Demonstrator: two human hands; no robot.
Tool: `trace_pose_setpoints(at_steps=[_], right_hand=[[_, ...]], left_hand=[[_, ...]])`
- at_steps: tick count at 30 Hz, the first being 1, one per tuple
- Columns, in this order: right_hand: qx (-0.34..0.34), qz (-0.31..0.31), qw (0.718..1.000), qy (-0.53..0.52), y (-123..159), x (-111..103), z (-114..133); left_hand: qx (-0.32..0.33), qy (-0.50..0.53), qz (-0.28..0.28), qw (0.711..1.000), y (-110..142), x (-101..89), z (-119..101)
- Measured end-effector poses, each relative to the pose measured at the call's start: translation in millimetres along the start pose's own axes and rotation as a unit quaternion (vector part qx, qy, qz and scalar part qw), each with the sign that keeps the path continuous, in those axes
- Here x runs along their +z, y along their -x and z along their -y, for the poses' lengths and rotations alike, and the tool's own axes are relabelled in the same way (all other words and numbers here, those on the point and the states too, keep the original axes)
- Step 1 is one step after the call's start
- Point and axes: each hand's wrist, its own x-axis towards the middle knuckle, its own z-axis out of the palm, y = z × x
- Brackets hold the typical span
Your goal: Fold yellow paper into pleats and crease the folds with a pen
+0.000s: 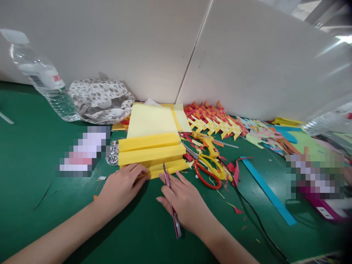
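Folded yellow paper (151,157) lies just beyond both hands, which are apart: the left hand (121,189) pinches its near edge, the right hand (188,205) grips a knife (166,178). The exposed tip could nick paper or fingers if either hand slips. Left fingertips hide part of the edge; left of them, a pixelated object (86,150) is unreadable.

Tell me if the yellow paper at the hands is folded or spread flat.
Folded, though not pressed flat: the yellow paper shows parallel creases, with raised and sunken strips like a loose accordion.
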Motion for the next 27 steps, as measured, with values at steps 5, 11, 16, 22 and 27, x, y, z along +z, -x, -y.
trace_pose_setpoints(at_steps=[5,11,16,22,27], right_hand=[[0.051,-0.041,0.996,0.064,12.3,-2.0,-9.8],[0.092,-0.078,0.986,0.118,23.1,-6.2,-20.9],[0.101,-0.093,0.982,0.133,16.3,-11.1,-19.4],[0.052,-0.075,0.993,0.070,1.1,-7.7,-17.7],[0.007,-0.041,0.998,0.047,-11.5,-2.4,-21.4]], left_hand=[[0.006,-0.003,-0.010,1.000,0.6,0.2,1.9],[0.014,0.001,-0.013,1.000,2.0,0.3,3.1],[0.012,0.005,-0.011,1.000,2.9,0.6,3.2],[0.018,0.008,-0.003,1.000,1.0,0.3,3.6],[0.069,0.070,0.010,0.995,0.8,-5.8,13.9]])
